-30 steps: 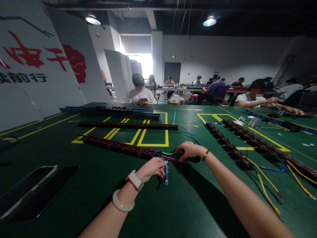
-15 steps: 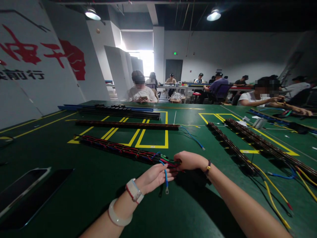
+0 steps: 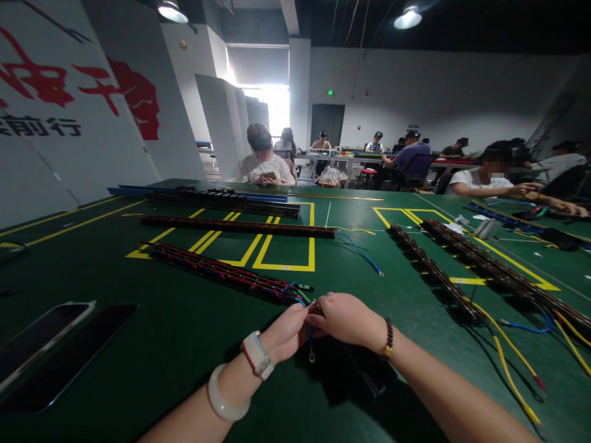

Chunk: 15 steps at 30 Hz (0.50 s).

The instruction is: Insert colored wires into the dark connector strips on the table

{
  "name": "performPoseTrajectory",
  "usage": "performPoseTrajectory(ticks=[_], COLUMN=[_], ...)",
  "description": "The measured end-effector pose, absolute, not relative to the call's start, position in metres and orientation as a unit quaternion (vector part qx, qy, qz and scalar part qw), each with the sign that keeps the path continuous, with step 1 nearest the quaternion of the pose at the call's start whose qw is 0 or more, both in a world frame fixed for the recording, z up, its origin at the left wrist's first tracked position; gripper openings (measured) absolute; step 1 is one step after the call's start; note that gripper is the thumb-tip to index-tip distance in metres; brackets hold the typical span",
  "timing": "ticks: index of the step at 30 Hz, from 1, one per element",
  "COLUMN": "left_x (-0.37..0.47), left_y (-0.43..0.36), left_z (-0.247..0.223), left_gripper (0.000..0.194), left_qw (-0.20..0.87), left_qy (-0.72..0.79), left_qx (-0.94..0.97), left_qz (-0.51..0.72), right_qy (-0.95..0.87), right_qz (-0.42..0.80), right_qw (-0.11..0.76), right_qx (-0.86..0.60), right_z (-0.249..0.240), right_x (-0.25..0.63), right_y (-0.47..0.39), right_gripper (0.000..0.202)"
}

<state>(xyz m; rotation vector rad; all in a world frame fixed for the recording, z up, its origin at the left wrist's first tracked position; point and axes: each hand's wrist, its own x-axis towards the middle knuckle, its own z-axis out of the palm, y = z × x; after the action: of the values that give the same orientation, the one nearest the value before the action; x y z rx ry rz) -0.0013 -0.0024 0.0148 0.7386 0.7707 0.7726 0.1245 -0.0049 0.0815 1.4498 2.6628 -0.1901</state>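
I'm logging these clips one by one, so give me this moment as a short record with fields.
Left hand: at the cable end of the wired bar; grip hidden
Right hand: fingers together with the left's; what they hold is hidden
Blue cable: ring terminal hanging below the hands
Left wrist: watch, white bangle
Right wrist: beaded bracelet
Surface: green tabletop

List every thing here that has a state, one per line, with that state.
Left hand: at the wire ends, grip partly hidden.
Right hand: fingers bent beside the left hand, grip hidden.
Wired strip: lying flat, wires reaching the hands.
Ring lug: showing below the hands.
Far blue lead: end loose.
Yellow leads: ends loose.
Ceiling lamps: lit.
Green sign: lit.
Window blind: partly lowered.
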Motion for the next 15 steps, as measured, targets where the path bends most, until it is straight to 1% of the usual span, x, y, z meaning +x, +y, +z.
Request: performPoseTrajectory(ticks=[3, 9, 12, 15], left_x=[-0.001, 0.0, -0.005, -0.014], left_y=[-0.003, -0.006, -0.005, -0.002], left_z=[0.016, 0.017, 0.013, 0.007], left_gripper=[0.031, 0.035, 0.031, 0.026], left_qw=[0.782, 0.789, 0.806, 0.813], left_qy=[0.373, 0.381, 0.359, 0.333], left_qx=[0.341, 0.33, 0.331, 0.331], left_qz=[0.366, 0.351, 0.334, 0.345], right_qy=[0.875, 0.856, 0.849, 0.851], right_qz=[-0.033, -0.001, 0.01, 0.007], right_qw=[0.051, 0.067, 0.071, 0.083], right_qx=[0.48, 0.513, 0.524, 0.518], right_z=[0.08, 0.078, 0.082, 0.087], right_x=[0.119, 0.117, 0.126, 0.139], right_y=[-0.012, -0.016, -0.008, 0.003], right_gripper=[0.032, 0.033, 0.037, 0.03])
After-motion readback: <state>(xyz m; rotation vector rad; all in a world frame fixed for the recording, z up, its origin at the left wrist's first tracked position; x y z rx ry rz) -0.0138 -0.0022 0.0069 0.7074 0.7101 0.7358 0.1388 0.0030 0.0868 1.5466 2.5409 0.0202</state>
